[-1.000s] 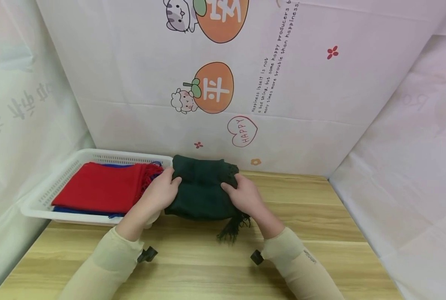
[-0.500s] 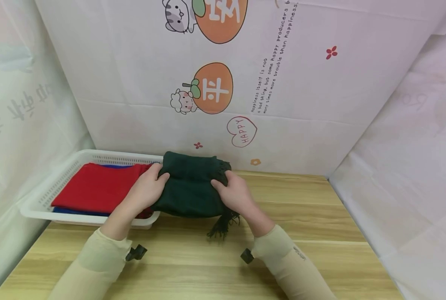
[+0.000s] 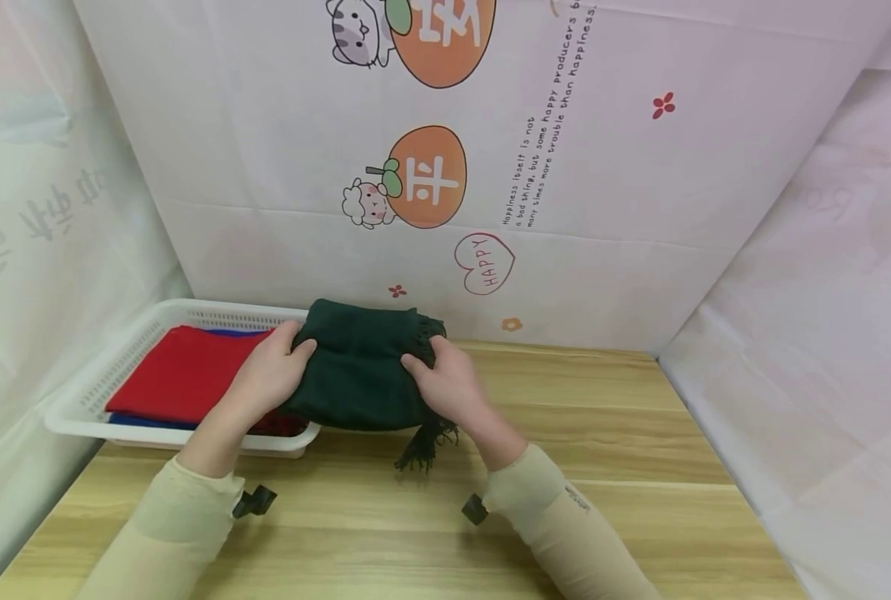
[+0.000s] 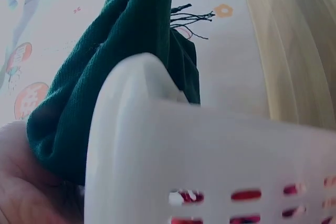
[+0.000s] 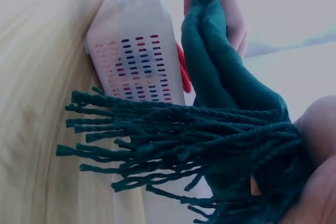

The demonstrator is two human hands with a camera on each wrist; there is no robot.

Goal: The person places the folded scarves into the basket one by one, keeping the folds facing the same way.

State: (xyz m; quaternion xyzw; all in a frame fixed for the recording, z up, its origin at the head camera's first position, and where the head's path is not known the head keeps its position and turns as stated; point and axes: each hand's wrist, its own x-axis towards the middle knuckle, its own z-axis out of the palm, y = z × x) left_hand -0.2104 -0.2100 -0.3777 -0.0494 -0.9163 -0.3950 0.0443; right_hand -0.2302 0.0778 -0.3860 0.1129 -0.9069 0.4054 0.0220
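A folded dark green scarf (image 3: 361,362) with fringed ends is held up between both hands. My left hand (image 3: 271,371) grips its left edge, thumb on top, over the right part of the white basket (image 3: 88,422). On the other side my right hand (image 3: 448,379) grips the fringed edge, and a tassel of fringe (image 5: 157,140) hangs down below it. Inside the basket lies a folded red scarf (image 3: 182,375) on top of blue cloth (image 3: 148,422). The left hand and green scarf hide the basket's right end in the head view.
The basket stands at the back left of the wooden table (image 3: 565,467), near the left and back white printed sheets (image 3: 603,250). In the left wrist view its rim (image 4: 142,77) rises close in front of the green scarf.
Both hands have moved left together with the green scarf, from beside the basket to partly over its right end. The red scarf and the basket have stayed in place.
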